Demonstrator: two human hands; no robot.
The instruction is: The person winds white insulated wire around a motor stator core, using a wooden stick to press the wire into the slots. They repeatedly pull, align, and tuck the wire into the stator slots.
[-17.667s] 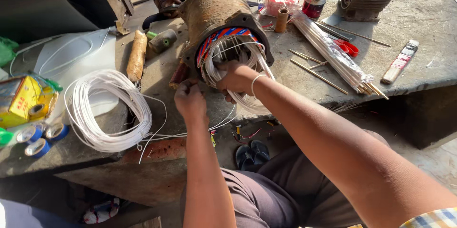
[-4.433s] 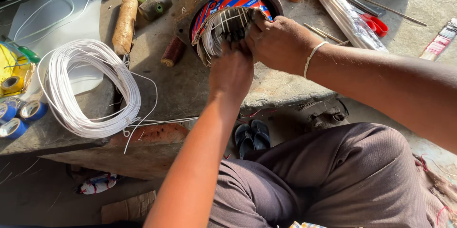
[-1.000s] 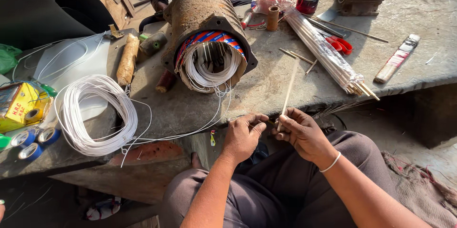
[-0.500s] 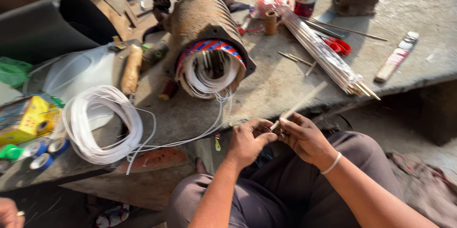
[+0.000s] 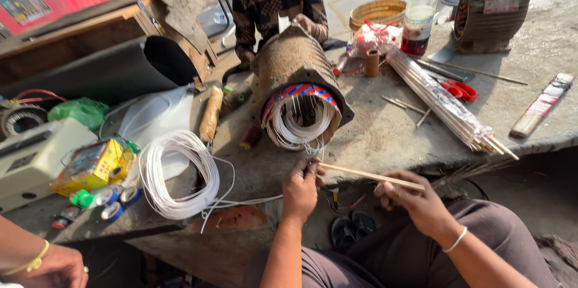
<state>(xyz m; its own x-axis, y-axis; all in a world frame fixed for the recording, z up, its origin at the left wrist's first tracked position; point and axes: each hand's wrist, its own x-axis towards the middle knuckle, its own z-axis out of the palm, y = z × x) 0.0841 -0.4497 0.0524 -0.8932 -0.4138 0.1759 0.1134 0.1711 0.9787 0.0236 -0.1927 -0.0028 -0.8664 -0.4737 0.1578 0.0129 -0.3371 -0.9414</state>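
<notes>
Left hand (image 5: 301, 187) pinches one end of thin stick (image 5: 370, 176); right hand (image 5: 415, 201) grips other end. Stick level, just before surface (image 5: 385, 137) edge, near stator (image 5: 299, 92). Judgement: hold ends firm, avoid snapping, keep clear of white wire (image 5: 180, 173).

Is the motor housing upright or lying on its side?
On its side: the motor housing lies along the bench, its open end with white windings facing the camera.
</notes>
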